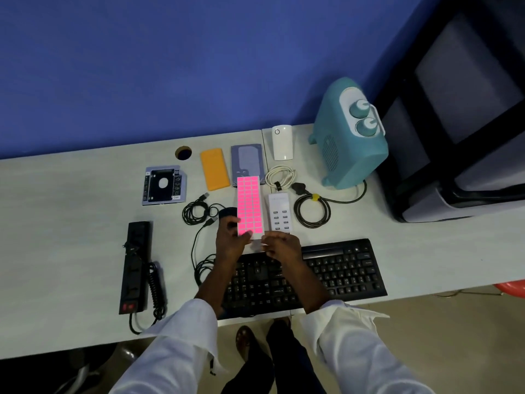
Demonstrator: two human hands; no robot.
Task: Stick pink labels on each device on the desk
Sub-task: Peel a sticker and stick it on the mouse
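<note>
Left hand (230, 240) pinches the near end of the label sheet (249, 207); right hand (279, 245) picks at its near corner, above the keyboard (341, 268). Judgement: lift one pink label by a corner, sheet taut; USB hub (279, 213) lies just beyond the right hand.

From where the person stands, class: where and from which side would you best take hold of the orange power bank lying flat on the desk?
Grip the orange power bank across its two long edges, coming down from above. It lies flat, a slim slab, with bare desk on both long sides, so fingers likely fit there; its faces offer no handle.
</note>
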